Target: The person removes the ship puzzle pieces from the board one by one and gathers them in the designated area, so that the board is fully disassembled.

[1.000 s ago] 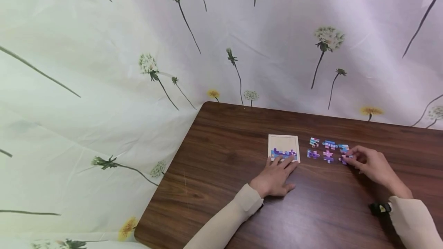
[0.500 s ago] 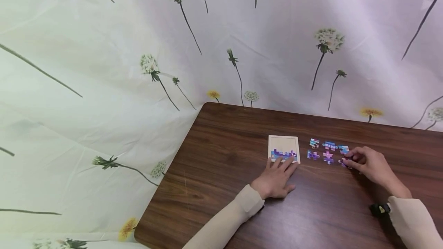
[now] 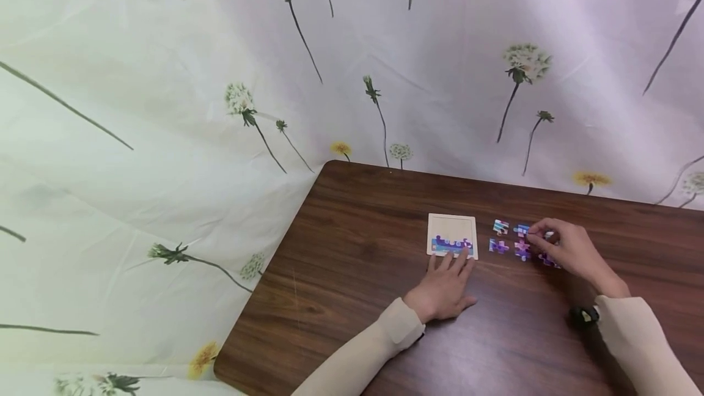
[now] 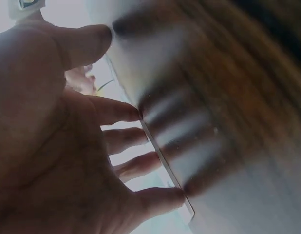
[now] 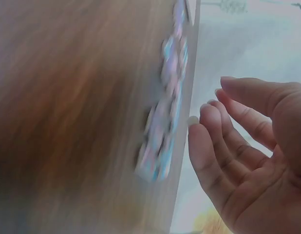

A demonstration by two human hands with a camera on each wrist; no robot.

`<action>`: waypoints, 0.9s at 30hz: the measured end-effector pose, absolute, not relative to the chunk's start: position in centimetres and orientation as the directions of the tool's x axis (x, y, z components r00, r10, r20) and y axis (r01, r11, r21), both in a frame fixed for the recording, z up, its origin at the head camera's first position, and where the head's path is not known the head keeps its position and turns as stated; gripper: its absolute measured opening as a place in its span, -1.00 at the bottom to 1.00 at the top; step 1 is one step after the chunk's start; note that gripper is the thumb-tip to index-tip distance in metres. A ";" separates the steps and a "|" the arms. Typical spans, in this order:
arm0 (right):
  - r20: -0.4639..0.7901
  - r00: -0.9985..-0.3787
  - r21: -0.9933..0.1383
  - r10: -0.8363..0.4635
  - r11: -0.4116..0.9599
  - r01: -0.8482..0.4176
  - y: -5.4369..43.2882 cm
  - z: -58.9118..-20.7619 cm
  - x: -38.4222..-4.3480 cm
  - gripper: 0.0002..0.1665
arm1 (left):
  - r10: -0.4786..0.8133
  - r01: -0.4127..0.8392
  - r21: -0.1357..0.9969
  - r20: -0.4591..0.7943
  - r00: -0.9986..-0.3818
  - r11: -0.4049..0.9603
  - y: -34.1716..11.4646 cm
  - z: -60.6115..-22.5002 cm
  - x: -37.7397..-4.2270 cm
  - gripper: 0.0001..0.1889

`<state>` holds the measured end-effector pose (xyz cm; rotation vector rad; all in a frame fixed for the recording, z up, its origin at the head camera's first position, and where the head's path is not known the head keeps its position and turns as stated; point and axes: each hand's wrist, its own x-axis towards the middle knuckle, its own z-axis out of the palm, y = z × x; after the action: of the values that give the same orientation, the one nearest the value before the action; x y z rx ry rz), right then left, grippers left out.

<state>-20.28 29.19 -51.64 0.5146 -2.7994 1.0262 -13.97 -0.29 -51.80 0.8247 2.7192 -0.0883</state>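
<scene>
A square puzzle tray [image 3: 451, 225] lies on the table, its near row filled with blue and purple jigsaw pieces [image 3: 452, 244]. My left hand [image 3: 442, 291] rests with fairly straight, spread fingers at the tray's near edge; the left wrist view shows the fingertips along the tray edge [image 4: 162, 161]. My right hand [image 3: 572, 249] hovers over the loose pieces, fingertips near the upper middle jigsaw piece [image 3: 521, 231]. In the right wrist view, the thumb and loosely bent fingers [image 5: 209, 151] stand apart with nothing between them. This hand partly hides the rightmost pieces.
Other loose pieces lie in two rows right of the tray, among them an upper left piece [image 3: 500, 227], a purple lower left piece [image 3: 498, 246] and a pink piece [image 3: 522, 250]. Behind the brown table [image 3: 352, 225] hangs a flowered cloth [image 3: 440, 78].
My right hand has lifted off the lower right piece and moved left and slightly away, over the upper row. My left hand has slid slightly towards me, still at the tray's edge.
</scene>
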 end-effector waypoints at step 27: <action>0.058 -0.785 -0.720 -0.617 0.519 -0.461 17.8 -52.3 -26.4 -0.81 | 0.533 0.562 0.008 -0.328 -0.780 0.827 -0.5 -51.5 -13.9 -0.15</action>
<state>-26.41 17.82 -52.29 1.0478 -2.9128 1.2758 -13.95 -0.51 -51.48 0.8298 2.6925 -0.1286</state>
